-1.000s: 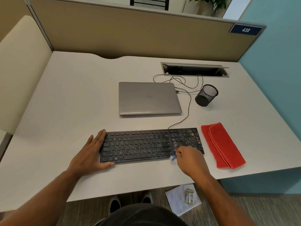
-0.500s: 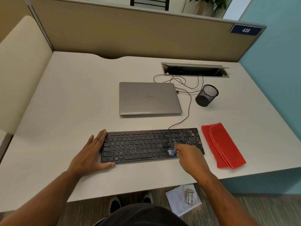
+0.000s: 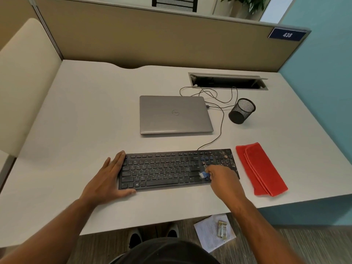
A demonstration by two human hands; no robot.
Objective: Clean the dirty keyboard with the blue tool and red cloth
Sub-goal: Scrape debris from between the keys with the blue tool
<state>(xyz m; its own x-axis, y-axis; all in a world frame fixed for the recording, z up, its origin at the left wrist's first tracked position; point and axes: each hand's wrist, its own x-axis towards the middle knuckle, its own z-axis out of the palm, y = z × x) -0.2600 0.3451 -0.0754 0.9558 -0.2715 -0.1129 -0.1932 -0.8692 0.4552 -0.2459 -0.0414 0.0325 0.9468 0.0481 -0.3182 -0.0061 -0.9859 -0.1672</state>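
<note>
Hands: left hand (image 3: 106,180) flat on one keyboard (image 3: 162,171); right hand (image 3: 222,178) apparently pinches one blue tool (image 3: 204,175).

Bright, even light, soft shadows under the laptop (image 3: 175,115), wide-angle bending at edges, slight blur throughout.
</note>
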